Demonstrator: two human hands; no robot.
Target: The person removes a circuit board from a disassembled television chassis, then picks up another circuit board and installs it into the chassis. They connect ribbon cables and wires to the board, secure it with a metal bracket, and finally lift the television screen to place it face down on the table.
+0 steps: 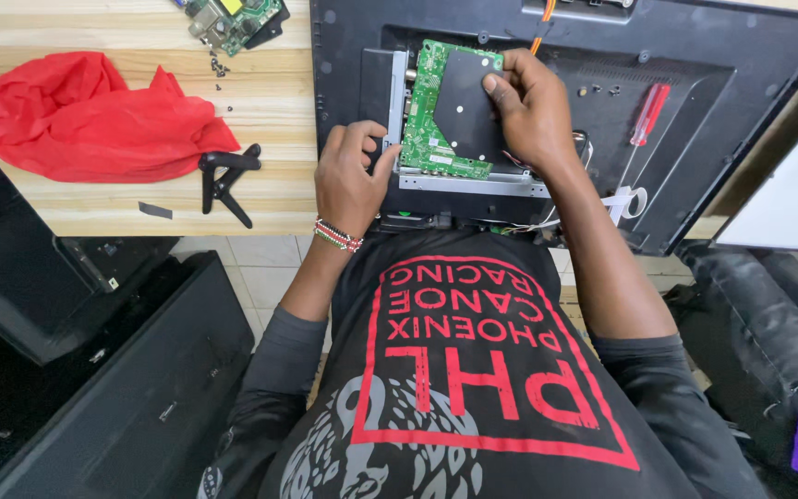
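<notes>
While the left hand pinches the green board's near edge and the right hand lies curled on its black shield inside the open TV back, that board looks light, stiff, fragile: best held by edges.

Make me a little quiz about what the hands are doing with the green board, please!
1. True or false: the right hand rests on the green circuit board.
2. Which lies on the wooden table left of the hands? A) red cloth B) blue cup C) yellow book
3. What tool with a red handle lies on the black panel?

Key: 1 true; 2 A; 3 a screwdriver.
</notes>
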